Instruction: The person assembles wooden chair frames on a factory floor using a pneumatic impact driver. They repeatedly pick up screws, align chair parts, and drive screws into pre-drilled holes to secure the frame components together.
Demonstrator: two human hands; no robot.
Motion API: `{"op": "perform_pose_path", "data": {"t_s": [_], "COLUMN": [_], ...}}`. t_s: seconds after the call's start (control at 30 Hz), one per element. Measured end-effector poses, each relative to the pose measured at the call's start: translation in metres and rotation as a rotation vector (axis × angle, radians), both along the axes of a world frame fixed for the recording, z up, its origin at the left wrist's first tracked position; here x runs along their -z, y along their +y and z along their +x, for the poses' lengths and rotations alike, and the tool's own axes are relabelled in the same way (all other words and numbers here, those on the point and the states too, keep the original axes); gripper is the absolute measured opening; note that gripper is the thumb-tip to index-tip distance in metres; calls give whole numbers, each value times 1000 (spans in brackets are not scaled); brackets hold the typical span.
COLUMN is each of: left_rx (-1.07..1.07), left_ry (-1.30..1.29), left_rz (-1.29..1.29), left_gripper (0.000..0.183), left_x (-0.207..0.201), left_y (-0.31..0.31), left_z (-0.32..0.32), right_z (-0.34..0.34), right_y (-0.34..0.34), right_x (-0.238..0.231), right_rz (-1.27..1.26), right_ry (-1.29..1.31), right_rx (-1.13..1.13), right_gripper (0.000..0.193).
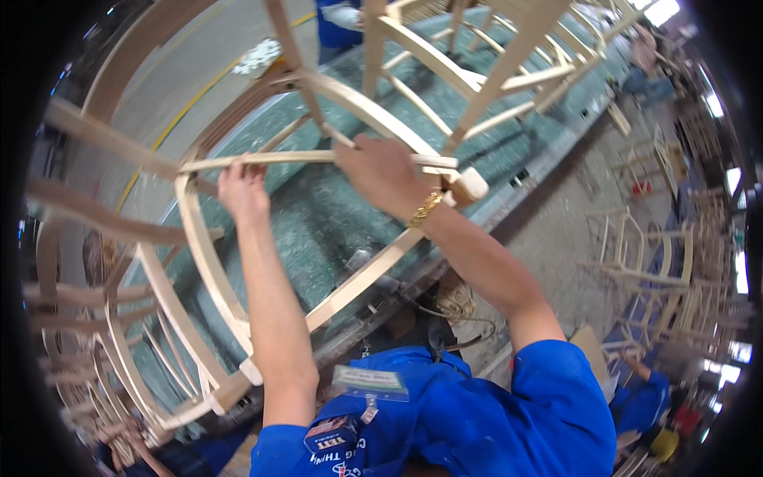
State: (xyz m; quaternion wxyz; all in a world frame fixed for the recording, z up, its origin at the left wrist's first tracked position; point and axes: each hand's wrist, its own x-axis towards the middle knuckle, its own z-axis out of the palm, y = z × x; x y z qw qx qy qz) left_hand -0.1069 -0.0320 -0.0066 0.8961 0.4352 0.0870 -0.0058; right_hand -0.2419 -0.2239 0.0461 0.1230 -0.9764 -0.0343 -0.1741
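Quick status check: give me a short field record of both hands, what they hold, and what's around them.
left hand: gripping the thin horizontal rail of a bare wooden chair frame
right hand: closed over the same rail, further right
frame position: held up over a green-topped workbench, tilted
wrist: gold bracelet on the right arm
nearby: another chair frame on the bench; stacked frames at right
clothing: blue work shirt
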Motion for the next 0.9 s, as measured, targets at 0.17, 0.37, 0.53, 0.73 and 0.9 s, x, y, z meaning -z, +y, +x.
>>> {"op": "perform_pose_path", "data": {"t_s": [0.17, 0.37, 0.53, 0.73, 0.9], "left_rx": [-78, -68, -48, -51, -66], "left_ry": [54, 54, -19, 35, 46], "left_rz": [82, 73, -151, -45, -21], "left_gripper": [15, 11, 7, 33, 41], "left_x": [-4, 7, 11, -8, -8], "left_y": [-17, -25, -3, -39, -36], "left_z": [0, -1, 7, -12, -11], "right_z": [-15, -21, -5, -11, -10], "right_y": [-1, -2, 12, 3, 2], "right_x": [-9, 10, -2, -2, -6], "right_rz": [82, 165, 201, 131, 99], "right_ry": [95, 55, -31, 47, 36], "right_rx": [51, 82, -36, 45, 33], "right_gripper": [8, 8, 11, 10, 13]}}
